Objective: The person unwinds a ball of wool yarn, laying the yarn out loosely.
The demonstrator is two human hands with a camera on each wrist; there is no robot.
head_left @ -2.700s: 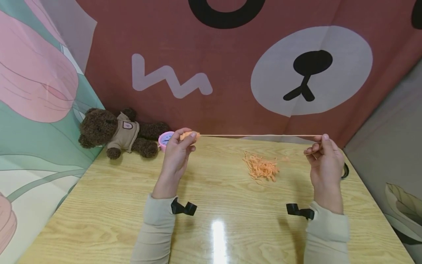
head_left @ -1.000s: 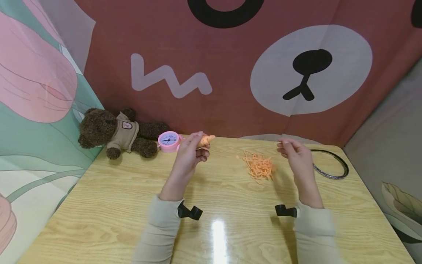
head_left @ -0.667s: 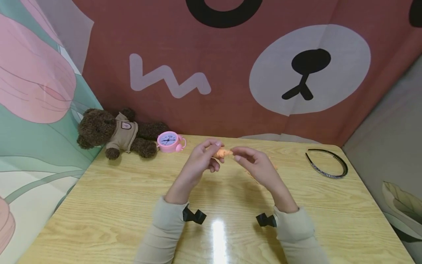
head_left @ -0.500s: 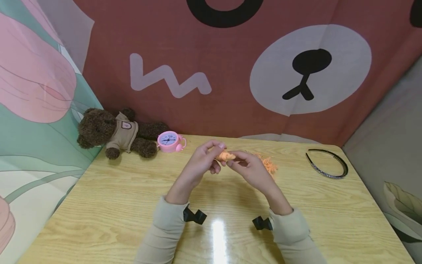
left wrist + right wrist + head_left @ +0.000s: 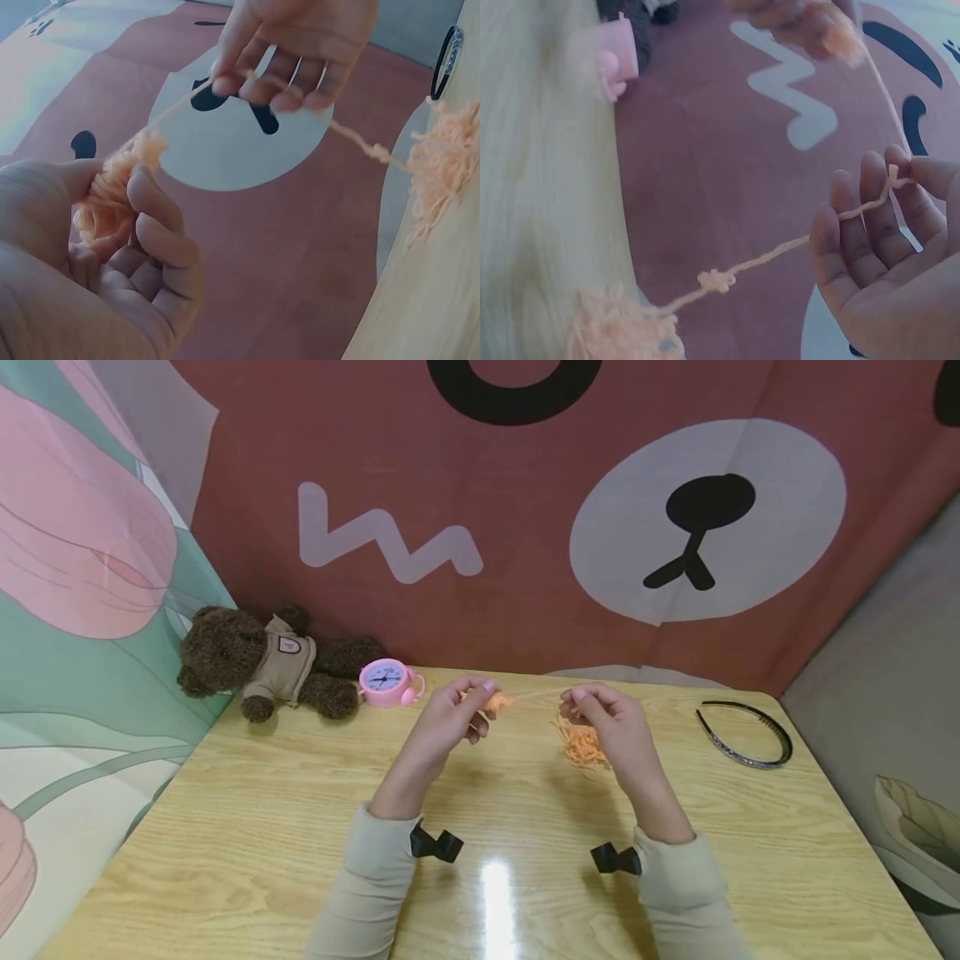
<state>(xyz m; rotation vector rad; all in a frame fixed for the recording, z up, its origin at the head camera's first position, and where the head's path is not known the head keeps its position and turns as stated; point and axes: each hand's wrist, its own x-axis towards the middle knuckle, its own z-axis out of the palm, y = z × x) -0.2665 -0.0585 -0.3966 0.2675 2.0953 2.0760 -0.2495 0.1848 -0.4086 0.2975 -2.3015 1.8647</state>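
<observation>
A small wound bundle of orange yarn sits between the thumb and fingers of my left hand. From it a strand of yarn stretches to my right hand, which pinches it between thumb and index finger. Past those fingers the yarn runs on, with a small knot in it, down to a loose tangled pile of orange yarn on the table. In the head view the right hand hovers just above that pile and partly covers it.
On the wooden table a brown teddy bear lies at the back left, beside a pink alarm clock. A black headband lies at the right. Behind the table hangs a printed cloth.
The right hand swung in from far right to the left hand, then drew back rightward with the strand. The left hand moved slightly right and down overall, keeping the bundle.
</observation>
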